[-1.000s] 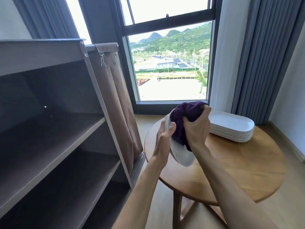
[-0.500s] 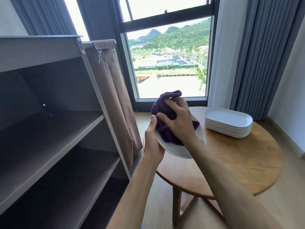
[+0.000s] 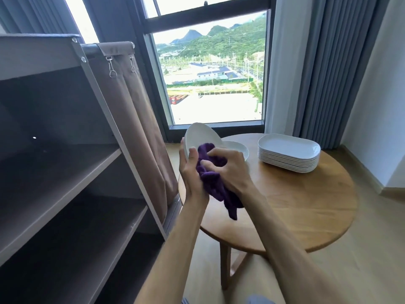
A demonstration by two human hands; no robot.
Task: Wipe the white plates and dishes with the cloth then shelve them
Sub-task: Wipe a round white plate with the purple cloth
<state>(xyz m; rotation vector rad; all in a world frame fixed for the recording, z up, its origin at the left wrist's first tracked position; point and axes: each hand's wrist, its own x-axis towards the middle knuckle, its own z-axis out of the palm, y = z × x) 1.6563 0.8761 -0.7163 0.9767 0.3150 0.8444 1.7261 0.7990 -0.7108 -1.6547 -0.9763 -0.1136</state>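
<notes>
tilting upright since a moment ago, the plate (image 3: 200, 137) is gripped by the left hand (image 3: 191, 172); right hand (image 3: 230, 170) clutches the cloth (image 3: 213, 183); wiping unfinished, judged.

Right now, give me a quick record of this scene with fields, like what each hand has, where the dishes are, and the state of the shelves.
left hand: grips the tilted white plate by its edge
right hand: holds the purple cloth against that plate
second plate: behind the hands, partly hidden
stack of dishes: white, on the far side of the round wooden table
shelves: on the left, no dishes visible on them
stage: wiping, nothing shelved yet
</notes>
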